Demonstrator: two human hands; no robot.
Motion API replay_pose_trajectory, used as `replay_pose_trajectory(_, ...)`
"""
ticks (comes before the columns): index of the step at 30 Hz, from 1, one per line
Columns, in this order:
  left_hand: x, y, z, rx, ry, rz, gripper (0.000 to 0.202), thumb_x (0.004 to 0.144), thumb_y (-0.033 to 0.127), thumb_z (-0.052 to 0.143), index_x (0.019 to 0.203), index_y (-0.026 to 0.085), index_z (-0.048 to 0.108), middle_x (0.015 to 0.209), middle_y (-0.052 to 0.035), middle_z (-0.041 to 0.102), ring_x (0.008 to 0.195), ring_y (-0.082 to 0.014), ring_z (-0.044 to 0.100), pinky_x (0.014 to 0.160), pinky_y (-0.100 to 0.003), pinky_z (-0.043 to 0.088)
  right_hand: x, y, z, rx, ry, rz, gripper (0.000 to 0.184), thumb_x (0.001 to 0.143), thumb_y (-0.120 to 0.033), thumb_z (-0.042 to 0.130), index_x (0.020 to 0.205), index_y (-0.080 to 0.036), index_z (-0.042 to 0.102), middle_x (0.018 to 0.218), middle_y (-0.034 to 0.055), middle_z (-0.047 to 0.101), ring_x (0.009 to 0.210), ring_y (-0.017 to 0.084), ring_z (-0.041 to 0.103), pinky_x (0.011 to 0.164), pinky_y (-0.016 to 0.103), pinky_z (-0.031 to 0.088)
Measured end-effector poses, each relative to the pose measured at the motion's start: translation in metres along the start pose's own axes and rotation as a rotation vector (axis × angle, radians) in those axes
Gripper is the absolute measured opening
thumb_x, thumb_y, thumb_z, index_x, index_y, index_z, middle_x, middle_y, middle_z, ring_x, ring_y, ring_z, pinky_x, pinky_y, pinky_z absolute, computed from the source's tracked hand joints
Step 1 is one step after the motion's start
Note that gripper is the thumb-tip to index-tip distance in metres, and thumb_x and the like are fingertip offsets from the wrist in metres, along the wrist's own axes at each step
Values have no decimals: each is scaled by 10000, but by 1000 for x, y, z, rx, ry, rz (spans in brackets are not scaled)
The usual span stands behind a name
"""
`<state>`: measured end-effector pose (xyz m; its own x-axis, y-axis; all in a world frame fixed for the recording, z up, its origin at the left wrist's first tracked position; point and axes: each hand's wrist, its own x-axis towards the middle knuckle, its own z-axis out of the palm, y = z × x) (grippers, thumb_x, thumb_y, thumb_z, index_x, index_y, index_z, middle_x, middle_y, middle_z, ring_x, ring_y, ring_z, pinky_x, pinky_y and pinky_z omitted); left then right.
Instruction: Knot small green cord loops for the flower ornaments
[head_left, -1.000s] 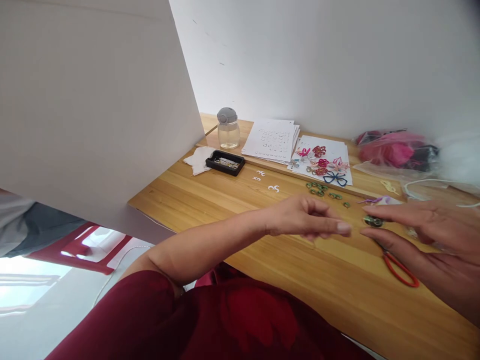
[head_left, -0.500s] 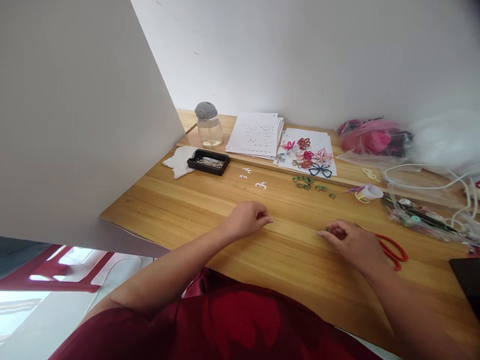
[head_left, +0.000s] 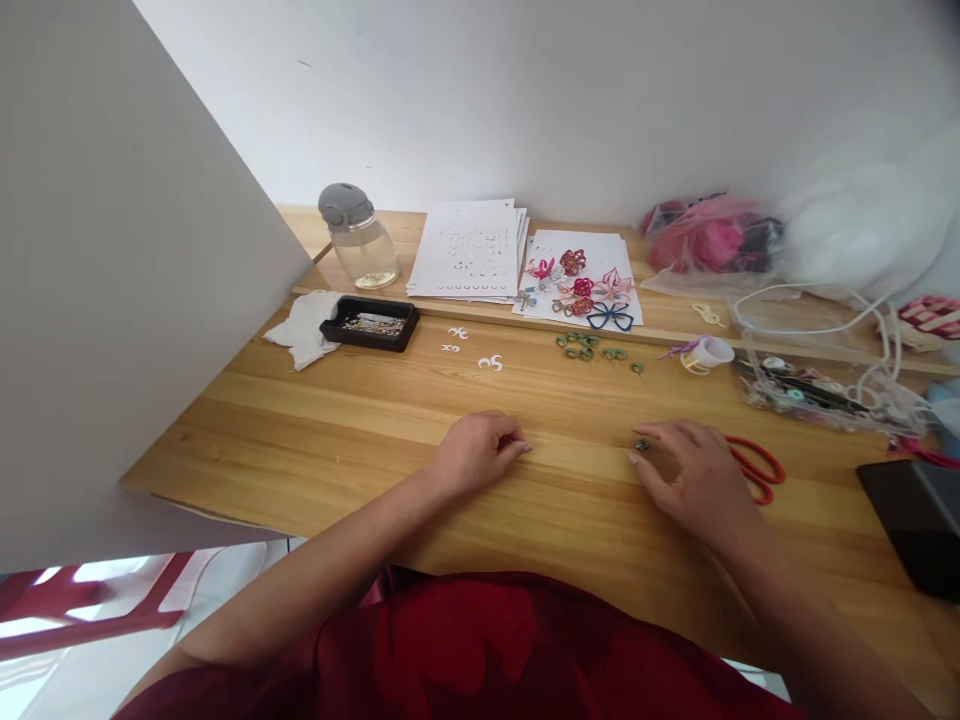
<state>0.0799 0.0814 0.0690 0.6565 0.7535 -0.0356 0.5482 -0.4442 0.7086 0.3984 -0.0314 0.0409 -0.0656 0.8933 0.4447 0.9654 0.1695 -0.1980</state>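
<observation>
My left hand [head_left: 480, 453] rests on the wooden table [head_left: 337, 420] with its fingers curled loosely and nothing seen in them. My right hand [head_left: 694, 475] lies on the table to the right, fingers bent around a small green coiled piece [head_left: 642, 445] that sits at its fingertips. Red-handled scissors [head_left: 757, 467] lie just right of that hand, partly under it.
Several green coils [head_left: 592, 349] and white paper bits [head_left: 490, 363] lie mid-table. Behind are a black tray [head_left: 370, 324], a bottle [head_left: 358, 236], stacked white sheets [head_left: 469, 250], a sheet with coloured quilled shapes [head_left: 581, 285], plastic bags [head_left: 705, 240], white cord [head_left: 817, 330]. A white board [head_left: 112, 250] stands left.
Both hands came down from mid-air onto the table. The right hand set the green coil on the wood and loosened around it; the view shifted right.
</observation>
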Motion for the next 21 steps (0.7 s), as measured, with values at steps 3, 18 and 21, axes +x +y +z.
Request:
replay_pose_trajectory(3,-2,-5,-5,-10,17,-22,175,982,295,656,888,191,761,920,-45,779,831,-167,680,788,-282,477,5,-3,4,18,-6,-9,211,938,-295,624,1110,-252,739,1016,90,770,980,304,711,927,477,540)
replay_pose_trajectory(18,-2,-20,-28,-3,115,-65,205,985,302,655,856,172,747,872,-50,751,801,-162,654,761,-286,469,10,-9,9,-89,-28,13,126,933,-350,653,964,-231,682,943,108,755,911,335,676,888,499,529)
replay_pose_trajectory(21,-2,-21,-27,-19,116,-57,206,989,310,655,867,176,753,884,-50,753,811,-164,662,769,-288,474,11,-17,8,-127,-8,0,194,922,-345,656,1060,-211,685,1018,137,762,971,354,684,922,515,529)
